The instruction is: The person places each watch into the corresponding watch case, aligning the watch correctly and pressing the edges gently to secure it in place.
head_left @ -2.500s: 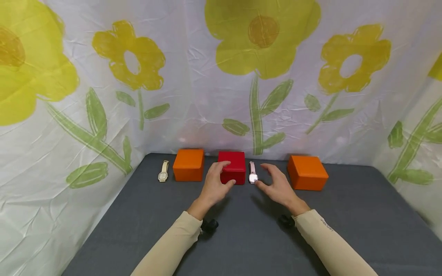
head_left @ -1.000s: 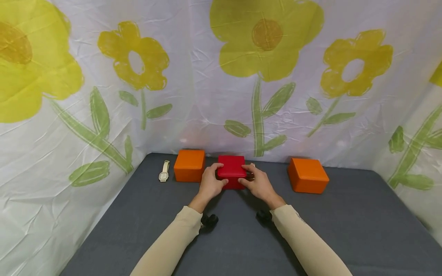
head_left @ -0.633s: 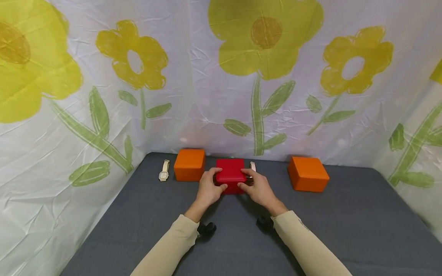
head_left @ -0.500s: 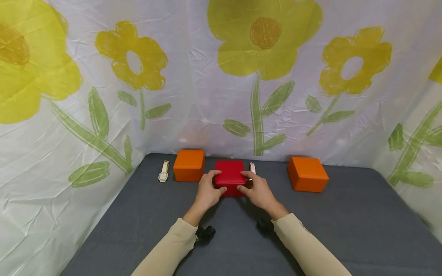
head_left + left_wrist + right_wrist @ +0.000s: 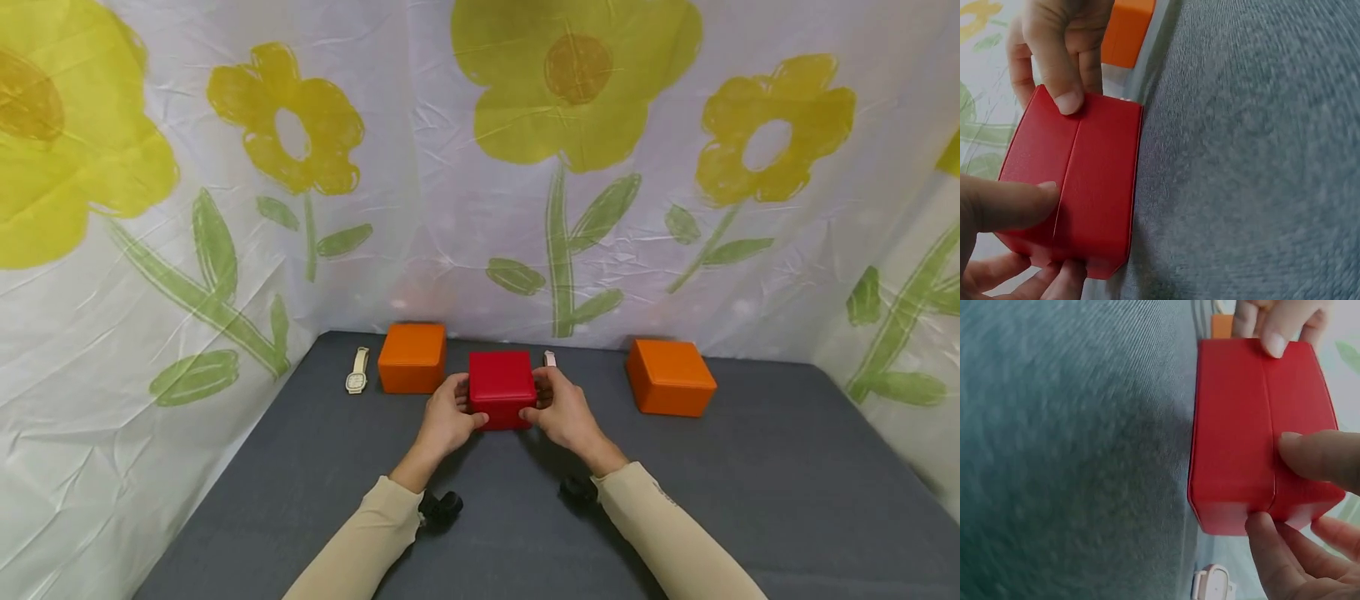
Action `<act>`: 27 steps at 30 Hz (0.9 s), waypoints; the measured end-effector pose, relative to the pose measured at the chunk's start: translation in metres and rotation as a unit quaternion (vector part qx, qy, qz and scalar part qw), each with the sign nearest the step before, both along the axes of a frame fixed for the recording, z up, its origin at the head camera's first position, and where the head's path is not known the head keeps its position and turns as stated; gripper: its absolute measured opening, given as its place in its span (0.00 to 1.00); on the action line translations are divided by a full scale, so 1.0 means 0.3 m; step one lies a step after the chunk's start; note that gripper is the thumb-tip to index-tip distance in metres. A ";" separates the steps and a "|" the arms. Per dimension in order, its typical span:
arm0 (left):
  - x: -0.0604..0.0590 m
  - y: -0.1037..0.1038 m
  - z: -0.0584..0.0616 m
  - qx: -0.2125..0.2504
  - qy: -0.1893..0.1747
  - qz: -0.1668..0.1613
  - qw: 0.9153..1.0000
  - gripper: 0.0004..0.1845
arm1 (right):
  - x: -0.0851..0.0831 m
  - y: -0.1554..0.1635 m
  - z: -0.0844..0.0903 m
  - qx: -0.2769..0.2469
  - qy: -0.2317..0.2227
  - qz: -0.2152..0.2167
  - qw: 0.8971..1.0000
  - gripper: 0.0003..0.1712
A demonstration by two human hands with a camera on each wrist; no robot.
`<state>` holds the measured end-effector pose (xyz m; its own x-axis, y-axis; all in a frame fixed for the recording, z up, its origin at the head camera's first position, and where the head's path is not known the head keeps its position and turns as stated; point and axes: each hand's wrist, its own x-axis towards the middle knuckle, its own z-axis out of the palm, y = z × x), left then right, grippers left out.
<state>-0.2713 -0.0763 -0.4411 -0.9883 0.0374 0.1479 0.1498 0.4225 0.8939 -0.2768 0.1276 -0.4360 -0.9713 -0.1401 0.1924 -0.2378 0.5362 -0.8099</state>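
Note:
A red watch box (image 5: 501, 379) with its lid down sits between both hands. My left hand (image 5: 446, 417) grips its left side, the thumb on the front face and the fingers along the side. The right hand (image 5: 564, 412) holds the opposite side in the same way. In the left wrist view the left thumb (image 5: 1013, 205) lies by the seam between lid and base of the red box (image 5: 1100, 169). From the right wrist view, the right thumb (image 5: 1316, 453) presses near that seam, with fingertips under the lid's side edge. A pink-strapped watch (image 5: 550, 358) is partly hidden behind the right hand.
To the left stand an orange box (image 5: 412, 358) and a pale gold watch (image 5: 357, 372). Another orange box (image 5: 670, 377) is at the right. A flower-printed curtain (image 5: 420, 208) hangs behind the dark grey table (image 5: 300, 517).
Both hands, earlier apart from the red box, have closed on its sides and drawn it toward me. In the last half second the fingers have slid from the lid's top edges down the sides.

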 end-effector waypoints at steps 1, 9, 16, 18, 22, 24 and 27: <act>-0.002 0.001 -0.004 -0.001 0.004 0.002 1.000 0.37 | 0.000 0.001 0.003 0.002 0.001 0.000 1.000 0.34; -0.009 0.006 -0.027 -0.015 0.032 0.019 0.999 0.41 | 0.001 0.005 0.014 0.000 0.010 0.008 1.000 0.30; -0.012 0.012 -0.033 -0.014 0.042 0.029 0.999 0.42 | 0.000 0.002 0.016 0.052 0.054 0.041 0.996 0.29; -0.013 0.013 -0.033 -0.016 0.040 0.029 0.999 0.42 | -0.002 0.002 0.020 0.068 0.064 0.049 0.994 0.30; -0.013 0.011 -0.034 -0.012 0.041 0.023 0.999 0.42 | -0.007 0.006 0.023 0.100 0.104 0.066 0.987 0.28; -0.014 0.008 -0.034 -0.008 0.044 0.021 0.999 0.41 | -0.009 0.011 0.022 0.116 0.129 0.077 0.982 0.26; -0.016 0.003 -0.037 -0.005 0.048 0.018 0.999 0.41 | -0.016 0.021 0.017 0.154 0.173 0.096 0.968 0.23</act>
<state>-0.2762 -0.0753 -0.4521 -0.9704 0.0039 0.2414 0.2186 0.4384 0.8718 -0.2816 0.1338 -0.4307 -0.8070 -0.4139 0.4212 -0.5848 0.6592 -0.4727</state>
